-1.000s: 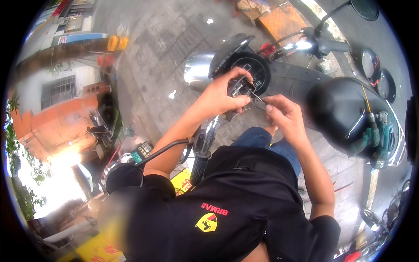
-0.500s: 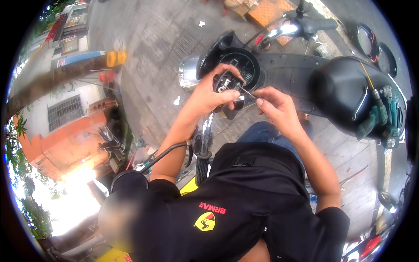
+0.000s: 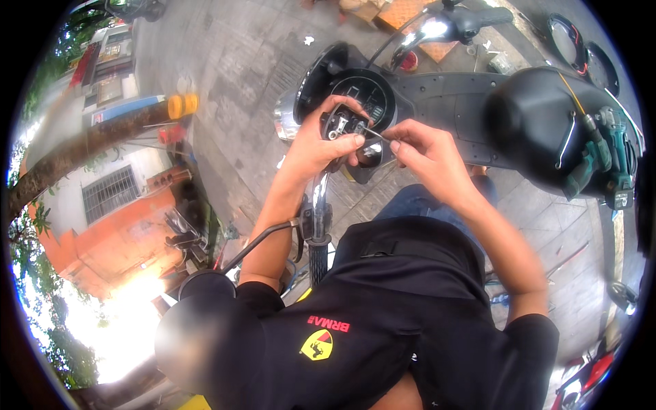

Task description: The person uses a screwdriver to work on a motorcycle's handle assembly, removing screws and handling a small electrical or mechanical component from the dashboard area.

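My left hand (image 3: 311, 152) is wrapped round a small black housing (image 3: 333, 115), its open side facing up with metal parts inside. In my right hand (image 3: 429, 152), thumb and fingers pinch a thin metal rod (image 3: 376, 134). The rod's far tip reaches the housing's right side; whether it sits inside a hole is too small to tell. Both hands are over the front of a scooter, beside its round dark dashboard (image 3: 383, 89). A chrome handlebar (image 3: 319, 195) runs below my left hand toward a black grip (image 3: 318, 263).
On the black scooter seat (image 3: 516, 130) at the right lie a green cordless drill (image 3: 586, 164), another green power tool (image 3: 620, 160) and a wrench (image 3: 566, 141). A black mirror (image 3: 207, 284) sticks out beside my left arm. The other handlebar grip (image 3: 490, 17) is at the far side.
The view has shifted slightly. Both hands appear a little further left, still holding the housing and the rod, with the rod's tip at the housing.
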Demonstrator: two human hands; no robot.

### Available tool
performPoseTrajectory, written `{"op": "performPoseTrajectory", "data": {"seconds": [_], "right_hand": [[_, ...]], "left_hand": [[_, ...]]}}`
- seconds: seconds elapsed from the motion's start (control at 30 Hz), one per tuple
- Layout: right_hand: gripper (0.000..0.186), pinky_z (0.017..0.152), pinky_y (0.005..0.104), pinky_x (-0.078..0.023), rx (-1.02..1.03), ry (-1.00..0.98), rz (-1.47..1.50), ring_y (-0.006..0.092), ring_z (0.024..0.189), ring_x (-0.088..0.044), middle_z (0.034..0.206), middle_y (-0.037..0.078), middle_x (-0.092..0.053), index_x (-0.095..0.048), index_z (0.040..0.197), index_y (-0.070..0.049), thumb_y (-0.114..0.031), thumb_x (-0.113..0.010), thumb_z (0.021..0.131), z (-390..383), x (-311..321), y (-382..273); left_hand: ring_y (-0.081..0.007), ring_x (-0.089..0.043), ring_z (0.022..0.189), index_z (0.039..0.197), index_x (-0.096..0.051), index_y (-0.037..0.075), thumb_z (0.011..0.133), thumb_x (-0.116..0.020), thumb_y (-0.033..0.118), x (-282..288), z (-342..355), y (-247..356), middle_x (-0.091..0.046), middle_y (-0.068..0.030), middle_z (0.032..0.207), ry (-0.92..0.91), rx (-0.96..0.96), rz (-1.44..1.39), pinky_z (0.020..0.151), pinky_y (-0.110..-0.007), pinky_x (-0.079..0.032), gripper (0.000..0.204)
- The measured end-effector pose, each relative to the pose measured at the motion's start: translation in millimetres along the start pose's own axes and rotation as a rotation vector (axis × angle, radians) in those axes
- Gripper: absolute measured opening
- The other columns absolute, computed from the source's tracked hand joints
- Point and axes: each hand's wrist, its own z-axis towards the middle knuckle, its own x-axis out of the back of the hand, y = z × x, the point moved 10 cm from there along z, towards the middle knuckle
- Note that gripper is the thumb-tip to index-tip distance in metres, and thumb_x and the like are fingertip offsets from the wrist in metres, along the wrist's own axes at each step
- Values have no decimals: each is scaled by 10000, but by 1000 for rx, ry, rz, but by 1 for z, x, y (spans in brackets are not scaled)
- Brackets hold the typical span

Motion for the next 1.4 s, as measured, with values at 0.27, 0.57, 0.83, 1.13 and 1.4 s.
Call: {"op": "performPoseTrajectory", "data": {"seconds": [0.27, 0.57, 0.83, 1.13, 1.4], "right_hand": [[164, 678, 412, -512, 222, -34, -539, 358, 743, -667, 796, 182, -687, -655, 990, 4, -48, -580, 853, 10, -4, -53], [184, 696, 365, -514, 92, 21, -382, 308, 759, -686, 833, 165, -688, -661, 1045, -7, -62, -606, 879, -8, 9, -30], [192, 704, 378, -521, 146, 35, -410, 322, 783, -688, 861, 170, -694, -658, 1048, -5, -64, -610, 872, -7, 7, -31], [139, 671, 441, -492, 114, -95, -628, 374, 777, -654, 800, 172, -659, -602, 974, -43, -97, -623, 848, 5, 10, -48], [178, 644, 423, -486, 419, -253, -945, 353, 728, -624, 819, 127, -603, -637, 973, -47, -48, -630, 795, 9, -8, -95]], "left_hand": [[-113, -628, 630, 1173, -540, 44, 767, -743, 72, -4, -3, 2, -614, -65, 1032, 2, 19, 77, 590, -252, -527, 454], [-132, -637, 711, 1183, -522, 7, 773, -778, 82, 0, 0, -1, -627, -116, 1115, -35, -39, 89, 560, -248, -533, 489], [-108, -629, 684, 1178, -530, 16, 778, -768, 82, -2, -2, 1, -617, -82, 1082, -28, -14, 153, 576, -234, -516, 470], [-89, -613, 661, 1212, -547, 60, 765, -701, 55, -7, -5, 2, -631, -63, 1073, -24, 9, 257, 585, -236, -513, 473], [-103, -614, 671, 1231, -545, 79, 753, -663, 51, -10, -4, 10, -633, -53, 1066, -50, -128, 428, 597, -251, -532, 493]]}}
